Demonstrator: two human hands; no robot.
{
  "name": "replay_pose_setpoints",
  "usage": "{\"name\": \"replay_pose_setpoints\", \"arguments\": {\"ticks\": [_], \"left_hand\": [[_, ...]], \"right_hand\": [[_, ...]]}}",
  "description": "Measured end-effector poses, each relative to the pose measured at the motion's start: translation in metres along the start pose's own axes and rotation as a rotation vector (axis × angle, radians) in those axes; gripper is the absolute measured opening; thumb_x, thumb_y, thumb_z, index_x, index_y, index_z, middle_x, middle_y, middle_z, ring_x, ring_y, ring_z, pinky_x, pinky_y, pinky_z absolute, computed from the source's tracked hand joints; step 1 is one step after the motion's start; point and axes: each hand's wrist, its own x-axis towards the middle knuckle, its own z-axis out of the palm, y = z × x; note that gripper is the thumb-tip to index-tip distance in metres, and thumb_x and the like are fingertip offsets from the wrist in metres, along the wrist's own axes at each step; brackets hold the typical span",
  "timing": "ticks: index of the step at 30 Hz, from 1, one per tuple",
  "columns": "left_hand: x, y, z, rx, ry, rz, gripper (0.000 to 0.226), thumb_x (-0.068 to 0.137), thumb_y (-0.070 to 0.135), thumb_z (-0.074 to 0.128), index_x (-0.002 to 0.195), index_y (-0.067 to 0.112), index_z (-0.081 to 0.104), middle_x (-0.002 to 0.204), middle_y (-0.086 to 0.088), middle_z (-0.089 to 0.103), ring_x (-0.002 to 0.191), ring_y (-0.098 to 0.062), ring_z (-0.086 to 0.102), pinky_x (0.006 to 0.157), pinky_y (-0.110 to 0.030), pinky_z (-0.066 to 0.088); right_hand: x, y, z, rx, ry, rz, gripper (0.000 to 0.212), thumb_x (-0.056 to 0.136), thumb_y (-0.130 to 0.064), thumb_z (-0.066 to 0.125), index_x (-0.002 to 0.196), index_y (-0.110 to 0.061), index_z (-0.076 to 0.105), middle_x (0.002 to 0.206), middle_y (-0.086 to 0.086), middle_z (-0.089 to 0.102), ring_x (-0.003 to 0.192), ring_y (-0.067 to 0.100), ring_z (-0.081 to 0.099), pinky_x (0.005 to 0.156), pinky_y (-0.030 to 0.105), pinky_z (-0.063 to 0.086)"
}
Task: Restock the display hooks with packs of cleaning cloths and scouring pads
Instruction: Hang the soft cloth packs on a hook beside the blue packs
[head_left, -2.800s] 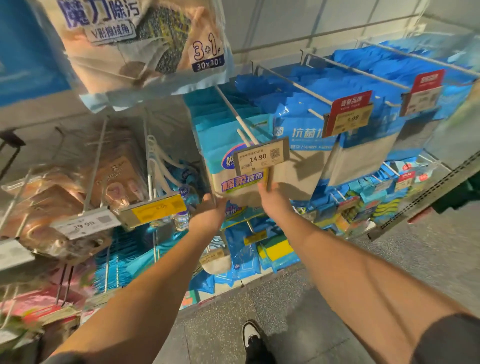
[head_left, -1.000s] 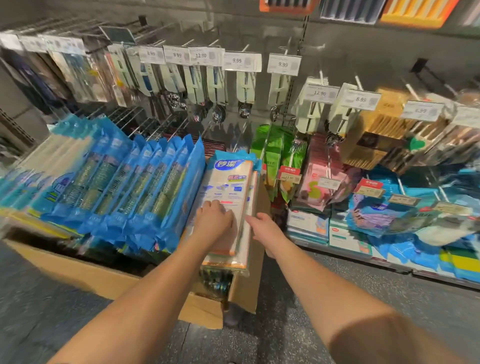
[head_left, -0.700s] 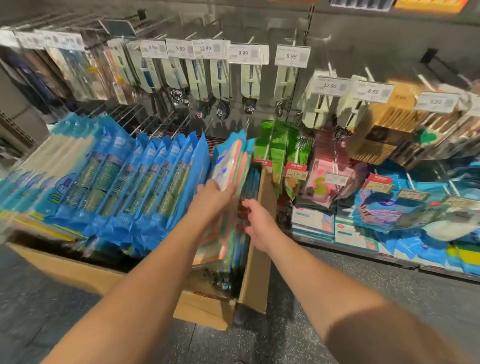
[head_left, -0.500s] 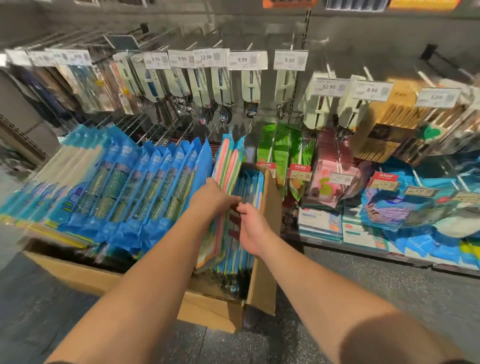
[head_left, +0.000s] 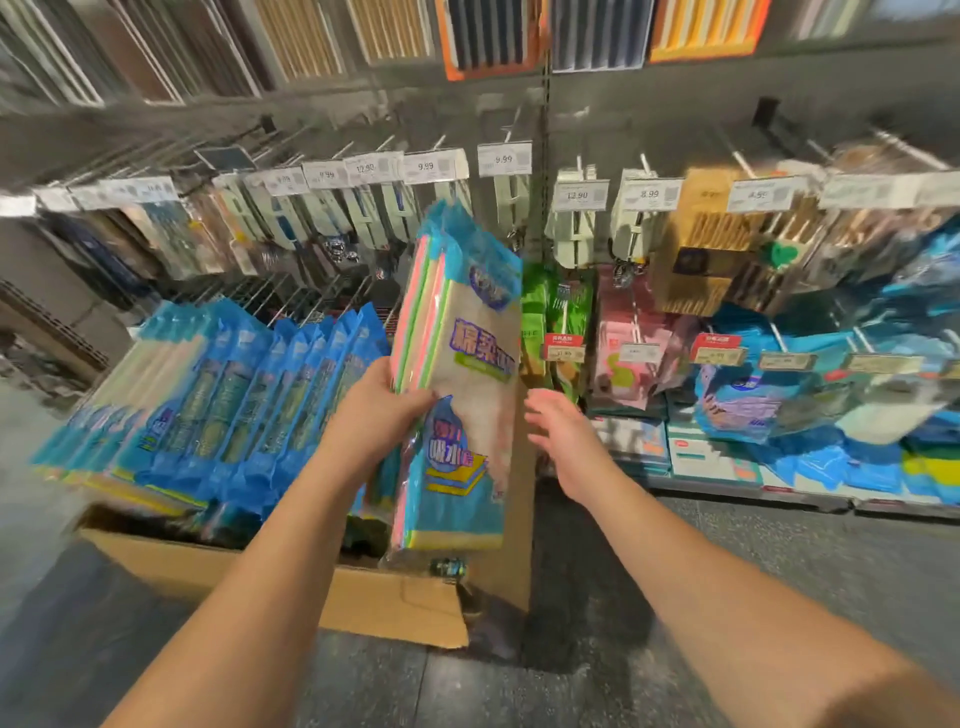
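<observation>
Packs of cleaning cloths stand upright at frame centre, long axis vertical, above the right end of the box, gripped at their left edge by the left hand. The right hand, fingers spread and empty, hovers just right of them, nearer the hooks. Half a second earlier the packs sat lower, inside the box, with both hands on them.

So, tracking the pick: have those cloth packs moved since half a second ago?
Yes: the left hand has lifted the cloth packs up out of the cardboard box.
</observation>
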Motion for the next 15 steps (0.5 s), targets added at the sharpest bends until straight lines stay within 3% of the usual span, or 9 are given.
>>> {"name": "replay_pose_setpoints", "arguments": {"ticks": [2,4,6,7,9,11,15], "left_hand": [[-0.017,0.005,0.018,-0.181,-0.101,0.014,0.043,0.068,0.037,0.073,0.107,0.023,0.063,0.099,-0.006,0.077,0.092,-0.029,0.074,0.088,-0.053,0.058],[-0.030,0.010,0.048,-0.277,-0.217,0.037,0.043,0.067,0.034,0.072,0.108,0.022,0.066,0.105,-0.014,0.076,0.099,-0.036,0.072,0.093,-0.060,0.055],[-0.045,0.022,0.089,-0.329,-0.284,0.050,0.040,0.071,0.025,0.071,0.110,0.018,0.066,0.105,-0.017,0.075,0.094,-0.034,0.072,0.091,-0.055,0.057],[-0.053,0.030,0.110,-0.368,-0.317,0.043,0.036,0.075,0.017,0.070,0.111,0.016,0.065,0.103,-0.017,0.075,0.088,-0.031,0.072,0.085,-0.048,0.060],[-0.071,0.047,0.158,-0.435,-0.423,0.018,0.035,0.082,0.005,0.066,0.116,0.011,0.061,0.100,-0.017,0.076,0.081,-0.027,0.073,0.071,-0.038,0.061],[-0.087,0.064,0.206,-0.459,-0.542,0.012,0.047,0.080,0.006,0.065,0.126,0.007,0.054,0.108,-0.022,0.073,0.086,-0.031,0.072,0.071,-0.039,0.061],[-0.119,0.108,0.309,-0.456,-0.723,0.025,0.062,0.074,0.015,0.073,0.130,0.010,0.049,0.117,-0.024,0.070,0.094,-0.036,0.071,0.076,-0.042,0.060]], "right_hand": [[-0.008,-0.013,-0.046,0.019,0.026,-0.010,0.018,0.098,-0.040,0.056,0.114,-0.032,0.056,0.122,-0.010,0.056,0.124,0.012,0.049,0.102,0.033,0.038],[-0.021,-0.026,-0.090,0.110,-0.032,0.017,0.062,0.084,-0.058,0.068,0.135,-0.030,0.047,0.129,-0.018,0.053,0.128,0.006,0.042,0.115,0.038,0.027],[-0.035,-0.036,-0.135,0.168,-0.061,0.016,0.103,0.063,-0.070,0.077,0.149,-0.029,0.037,0.144,-0.012,0.051,0.136,0.012,0.042,0.117,0.047,0.029],[-0.042,-0.041,-0.156,0.181,-0.065,0.002,0.099,0.065,-0.068,0.075,0.149,-0.029,0.039,0.144,-0.006,0.054,0.133,0.016,0.048,0.112,0.048,0.038],[-0.059,-0.050,-0.201,0.268,-0.037,0.005,0.071,0.074,-0.056,0.065,0.137,-0.025,0.055,0.127,0.003,0.068,0.115,0.020,0.064,0.091,0.041,0.055],[-0.077,-0.058,-0.249,0.355,0.010,0.034,0.052,0.074,-0.048,0.064,0.121,-0.025,0.066,0.109,0.006,0.075,0.094,0.020,0.072,0.074,0.037,0.061],[-0.118,-0.073,-0.363,0.402,0.176,-0.007,0.055,0.068,-0.038,0.075,0.119,-0.022,0.067,0.100,0.008,0.076,0.085,0.022,0.074,0.067,0.037,0.060]]}}
